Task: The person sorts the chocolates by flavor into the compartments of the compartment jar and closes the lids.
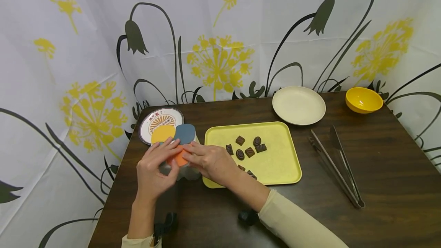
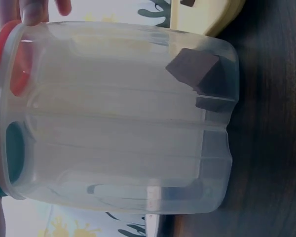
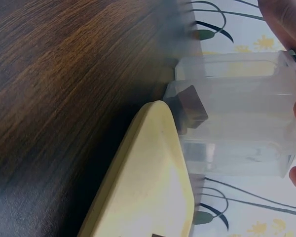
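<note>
A clear plastic container (image 2: pixel 118 113) with rounded lobes stands at the table's left, topped by coloured lid sections: yellow (image 1: pixel 162 133), blue (image 1: pixel 185 134) and orange (image 1: pixel 179 159). My left hand (image 1: pixel 153 171) rests on its top, fingers extended over the lid, the thumb at the orange section's front edge. From the other side my right hand (image 1: pixel 215 162) reaches in, its fingertips touching the orange section. Through the container wall a dark brown chocolate (image 3: pixel 191 107) shows at the bottom. Several more chocolates (image 1: pixel 249 152) lie on a yellow tray (image 1: pixel 279 171), partly behind the right forearm.
A printed white plate (image 1: pixel 146 123) sits behind the container. At the back right are a cream plate (image 1: pixel 299 105) and a yellow bowl (image 1: pixel 364 100). Metal tongs (image 1: pixel 344 171) lie spread on the dark wooden table (image 1: pixel 386 179). A patterned cloth hangs behind.
</note>
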Demonstrator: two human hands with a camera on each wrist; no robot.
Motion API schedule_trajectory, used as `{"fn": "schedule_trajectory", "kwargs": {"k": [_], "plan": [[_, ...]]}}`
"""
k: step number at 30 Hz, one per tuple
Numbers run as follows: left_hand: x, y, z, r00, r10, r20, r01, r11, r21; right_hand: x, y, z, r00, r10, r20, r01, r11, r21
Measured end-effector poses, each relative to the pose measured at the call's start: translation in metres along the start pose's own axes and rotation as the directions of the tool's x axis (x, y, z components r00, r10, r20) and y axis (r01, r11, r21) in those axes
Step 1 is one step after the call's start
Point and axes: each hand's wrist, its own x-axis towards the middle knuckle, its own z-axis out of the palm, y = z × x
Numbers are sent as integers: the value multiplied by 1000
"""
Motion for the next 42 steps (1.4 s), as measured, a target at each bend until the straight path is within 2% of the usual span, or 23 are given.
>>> {"fn": "schedule_trajectory", "kwargs": {"k": [17, 26, 31, 36, 42], "plan": [[-2, -1, 2, 999, 42, -10, -42, 998, 42, -1, 1, 0, 1000, -14, -1, 14, 1000, -17], [-3, -3, 6, 997, 64, -51, -60, 996, 68, 0, 1, -1, 1000, -5, -12, 5, 999, 32], [-3, -3, 6, 997, 48, -62, -45, 998, 49, 0, 3, -2, 1000, 6, -2, -6, 999, 51], [-2, -4, 6, 999, 23, -40, -22, 999, 30, 0, 6, -4, 1000, 7, 27, -8, 999, 53], [0, -4, 4, 999, 25, -20, -24, 999, 40, 1, 9, -6, 999, -15, 42, 12, 998, 60]]}}
